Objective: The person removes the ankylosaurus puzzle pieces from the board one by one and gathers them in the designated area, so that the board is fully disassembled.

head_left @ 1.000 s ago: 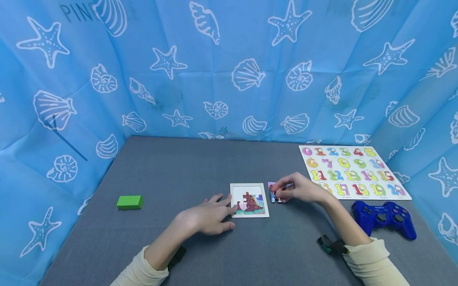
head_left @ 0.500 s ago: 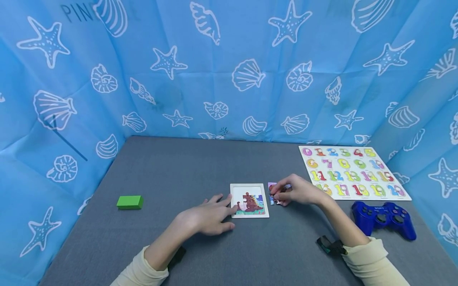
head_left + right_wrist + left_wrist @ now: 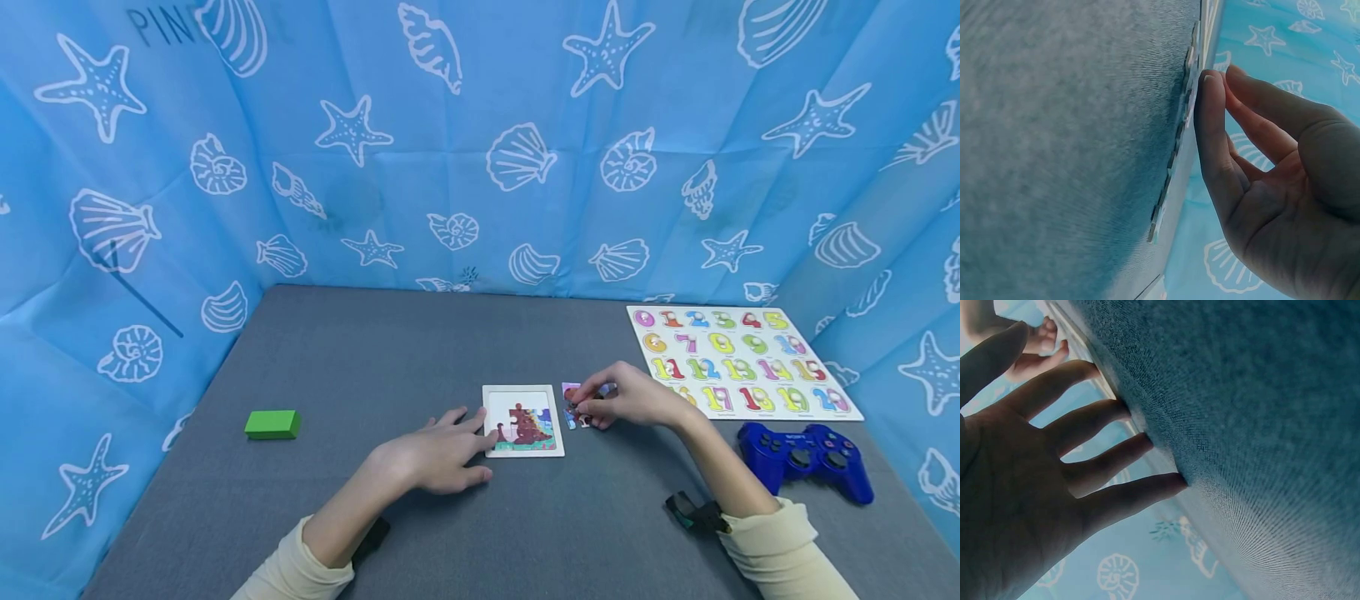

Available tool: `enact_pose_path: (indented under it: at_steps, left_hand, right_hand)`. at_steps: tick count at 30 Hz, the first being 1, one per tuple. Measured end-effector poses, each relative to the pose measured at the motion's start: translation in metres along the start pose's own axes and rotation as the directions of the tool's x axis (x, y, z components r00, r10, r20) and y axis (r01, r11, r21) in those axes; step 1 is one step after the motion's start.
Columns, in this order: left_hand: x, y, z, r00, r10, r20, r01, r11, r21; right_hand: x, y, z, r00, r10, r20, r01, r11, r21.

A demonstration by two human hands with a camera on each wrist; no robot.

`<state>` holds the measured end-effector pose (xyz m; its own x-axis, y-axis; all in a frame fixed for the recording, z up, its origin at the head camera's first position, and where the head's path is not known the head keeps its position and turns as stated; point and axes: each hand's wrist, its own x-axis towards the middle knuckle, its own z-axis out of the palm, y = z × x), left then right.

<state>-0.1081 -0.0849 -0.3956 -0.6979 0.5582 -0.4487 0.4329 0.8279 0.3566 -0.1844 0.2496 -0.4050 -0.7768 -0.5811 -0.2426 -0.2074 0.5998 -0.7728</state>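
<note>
My left hand lies spread at the left side of a small white-framed jigsaw puzzle, its fingertips on the frame and the table. In the left wrist view the fingers are straight and apart. The partly filled puzzle shows a brown dinosaur in its lower part, with a bare white area above. Just right of it lie several loose jigsaw pieces, partly hidden under my right hand. In the right wrist view bent fingers touch the row of flat pieces, with no piece visible between the fingertips.
A number puzzle board lies at the back right, with a blue game controller in front of it. A green block sits on the left of the grey table. Blue shell-patterned curtains enclose the back and sides.
The loose pieces under my right fingertips have shifted and turned slightly, and the right hand moved a little among them. My left hand and the framed puzzle stayed in place.
</note>
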Motion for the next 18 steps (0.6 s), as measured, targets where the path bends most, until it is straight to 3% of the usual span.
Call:
enact_pose_path:
  at_steps: [18]
  left_hand:
    - [0.001,0.000,-0.002,1.000,0.003,0.021,-0.003,1.000,-0.005]
  right_hand:
    - [0.015,-0.023,0.016,0.997,-0.077,0.011,0.076,0.995,0.066]
